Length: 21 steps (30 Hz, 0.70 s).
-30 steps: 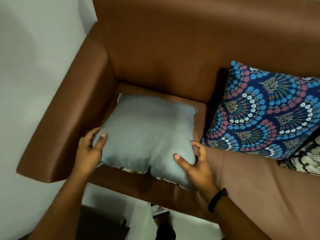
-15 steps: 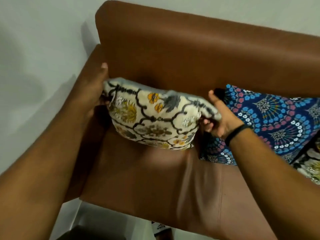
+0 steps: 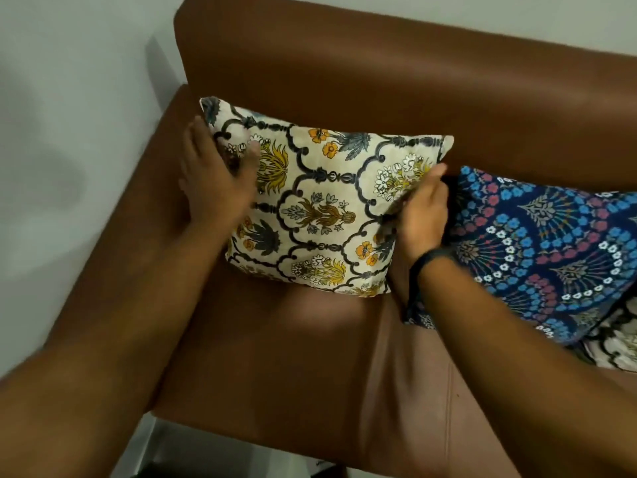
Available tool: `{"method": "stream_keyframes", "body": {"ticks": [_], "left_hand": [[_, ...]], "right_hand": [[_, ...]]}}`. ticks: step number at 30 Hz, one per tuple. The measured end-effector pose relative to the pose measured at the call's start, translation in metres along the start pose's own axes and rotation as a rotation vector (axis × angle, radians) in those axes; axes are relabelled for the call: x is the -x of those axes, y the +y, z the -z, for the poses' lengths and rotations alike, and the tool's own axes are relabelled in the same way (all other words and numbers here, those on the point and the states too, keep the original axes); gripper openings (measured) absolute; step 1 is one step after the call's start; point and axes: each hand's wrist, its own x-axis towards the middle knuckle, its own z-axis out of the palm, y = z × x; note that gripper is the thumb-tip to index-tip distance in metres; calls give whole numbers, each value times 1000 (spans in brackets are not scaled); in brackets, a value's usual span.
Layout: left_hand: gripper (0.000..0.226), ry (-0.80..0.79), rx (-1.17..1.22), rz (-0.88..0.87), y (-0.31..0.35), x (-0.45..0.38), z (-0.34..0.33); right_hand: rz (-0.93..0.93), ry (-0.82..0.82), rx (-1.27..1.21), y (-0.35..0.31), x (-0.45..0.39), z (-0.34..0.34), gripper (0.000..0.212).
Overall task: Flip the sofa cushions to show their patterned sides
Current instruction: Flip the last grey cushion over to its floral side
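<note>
Flipping looks nearly done: the floral cushion [image 3: 320,205] leans pattern-out against the sofa backrest [image 3: 379,81], left hand [image 3: 213,181] and right hand [image 3: 422,212] gripping its side edges, blue patterned cushion [image 3: 537,236] just beside, likely leaving only the release.

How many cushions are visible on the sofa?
3: cream floral cushion against the backrest, blue cushion right of it, black-and-white cushion mostly cut off at the right edge; more may lie beyond.
</note>
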Motion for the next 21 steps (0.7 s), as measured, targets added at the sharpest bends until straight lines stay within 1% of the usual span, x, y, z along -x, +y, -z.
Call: {"method": "stream_keyframes", "body": {"ticks": [1, 2, 3, 4, 5, 6, 7, 9, 10, 11, 12, 13, 14, 16, 17, 18, 19, 21], "left_hand": [[111, 36, -123, -201, -3, 22, -7], [113, 20, -228, -417, -7, 42, -17], [113, -22, -322, -627, -11, 58, -29], [111, -65, -412, -781, -16, 68, -41], [114, -103, -498, -849, -24, 71, -50], [120, -140, -568, -843, -33, 68, -56], [125, -172, -609, -778, -43, 62, -57], [130, -236, -567, -524, -65, 49, -51], [135, -248, -518, -393, -74, 45, -46], [139, -245, -484, -300, -81, 45, -42], [142, -217, -477, -281, -82, 49, -38], [142, -184, -482, -343, -79, 56, -38], [137, -160, -489, -469, -71, 63, -41], [123, -132, -517, -784, -48, 74, -55], [119, -140, -557, -884, -39, 75, -61], [119, -162, -615, -896, -35, 72, -65], [122, -191, -656, -822, -35, 67, -64], [127, -288, -624, -539, -52, 53, -56]], "right_hand": [[291, 57, 151, 11, 17, -2, 78], [549, 36, 319, 20, 36, -8, 79], [769, -31, 494, 30, 48, -16, 84], [914, -123, 656, 37, 55, -24, 93], [975, -206, 791, 45, 56, -33, 104], [974, -266, 900, 50, 52, -38, 115], [932, -300, 989, 52, 43, -39, 125], [797, -296, 1061, 58, 23, -30, 140], [716, -269, 1041, 62, 16, -22, 145], [642, -231, 999, 66, 14, -14, 147], [610, -182, 959, 69, 17, -7, 147], [628, -147, 939, 72, 23, -3, 146], [691, -143, 940, 75, 30, -2, 143], [903, -203, 962, 75, 40, -14, 135], [987, -239, 980, 75, 40, -22, 132], [1018, -261, 1006, 74, 37, -29, 133], [989, -266, 1036, 74, 31, -32, 137], [819, -259, 1053, 81, 16, -27, 144]]}}
